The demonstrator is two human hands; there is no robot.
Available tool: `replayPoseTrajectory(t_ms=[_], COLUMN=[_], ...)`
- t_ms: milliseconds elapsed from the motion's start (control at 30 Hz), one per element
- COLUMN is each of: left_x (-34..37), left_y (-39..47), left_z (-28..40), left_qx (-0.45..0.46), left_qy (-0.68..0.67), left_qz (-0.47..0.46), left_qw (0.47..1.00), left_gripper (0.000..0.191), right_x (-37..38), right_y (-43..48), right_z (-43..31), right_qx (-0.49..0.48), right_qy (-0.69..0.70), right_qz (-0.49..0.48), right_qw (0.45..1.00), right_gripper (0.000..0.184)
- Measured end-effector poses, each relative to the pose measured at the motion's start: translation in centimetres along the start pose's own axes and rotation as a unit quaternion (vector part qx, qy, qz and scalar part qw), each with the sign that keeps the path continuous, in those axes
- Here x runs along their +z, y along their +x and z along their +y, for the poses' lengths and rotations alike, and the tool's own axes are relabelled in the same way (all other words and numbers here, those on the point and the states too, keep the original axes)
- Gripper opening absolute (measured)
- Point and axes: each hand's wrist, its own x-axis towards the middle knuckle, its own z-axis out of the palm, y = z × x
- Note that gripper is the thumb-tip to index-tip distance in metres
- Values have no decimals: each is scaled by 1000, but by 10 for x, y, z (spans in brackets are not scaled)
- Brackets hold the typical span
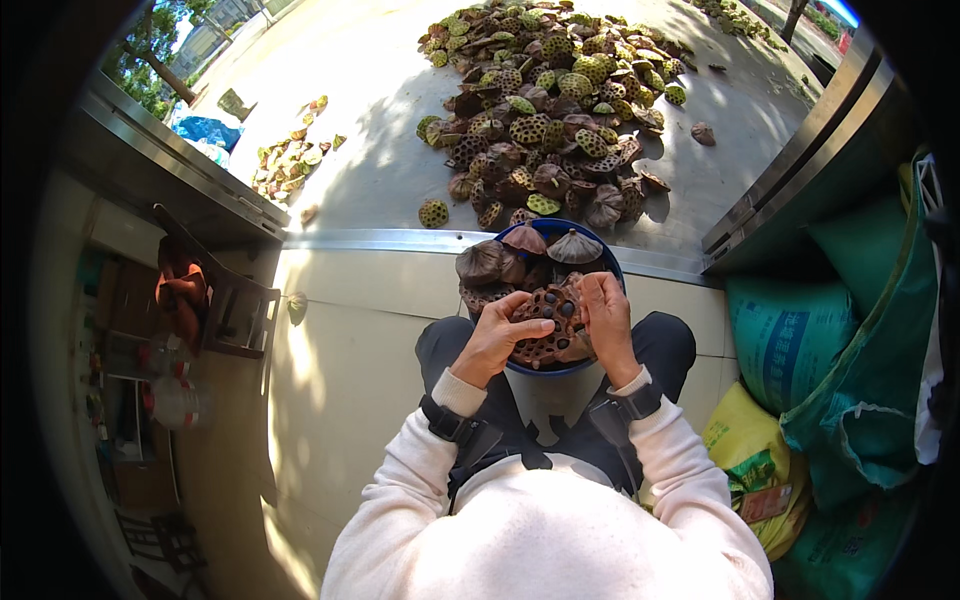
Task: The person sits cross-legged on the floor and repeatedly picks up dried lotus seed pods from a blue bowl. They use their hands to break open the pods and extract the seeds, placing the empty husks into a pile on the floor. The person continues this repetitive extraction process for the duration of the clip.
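Note:
A brown, dried lotus seed pod (551, 319) with dark seeds in some of its holes is held over a blue bucket (616, 259) between my knees. My left hand (499, 334) grips its left side, with the thumb lying across the pitted face. At the pod's right edge, my right hand (606, 319) has its fingers pinched together against the torn rim; whether a seed is between them is hidden. More dried pods fill the bucket, among them a grey-brown one (574, 247) and a reddish one (525, 238) lying stem side up.
Beyond the metal door sill (375, 240) lies a large heap of lotus pods (555, 112). A smaller pile (289, 161) is at the left outside. Green woven sacks (787, 337) and a yellow sack (750, 450) lean at my right. A wooden chair (244, 319) stands left.

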Motion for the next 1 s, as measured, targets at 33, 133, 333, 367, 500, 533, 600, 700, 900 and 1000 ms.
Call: replayPoseTrajectory(t_ms=[33, 133, 333, 367, 500, 533, 600, 700, 900, 1000], left_x=[0, 2, 2, 2, 2, 2, 2, 0, 0, 3], left_y=[0, 1, 1, 0, 0, 0, 1, 1, 3, 2], left_z=[0, -1, -2, -2, -1, -1, -3, -5, -5, -4], left_qx=[8, 20, -11, -12, -48, -40, -40, -40, -29, -28], left_qy=[5, 8, -49, -64, -79, -79, -87, -109, -95, -100], left_qz=[8, 18, -3, -17, -20, -24, -30, -32, -11, -6], left_qw=[1000, 1000, 999, 998, 995, 996, 995, 993, 995, 995], left_gripper=[35, 39, 42, 42, 45, 45, 46, 45, 42, 38], right_x=[0, 2, 5, 3, 0, 0, 0, -2, -5, -5], right_y=[-2, -6, -3, -2, 1, 1, 1, 0, -3, -1], right_z=[-2, -8, -9, -8, -3, -2, 0, 1, 8, 11], right_qx=[-45, -164, -158, -125, -92, -120, -143, -122, -144, -184], right_qy=[-44, -167, -205, -216, -195, -191, -184, -196, -157, -194], right_qz=[26, 12, -20, -33, -56, -50, -46, -47, -39, -37], right_qw=[998, 972, 966, 968, 975, 973, 971, 972, 976, 963], right_gripper=[35, 26, 27, 31, 40, 39, 35, 31, 22, 22])
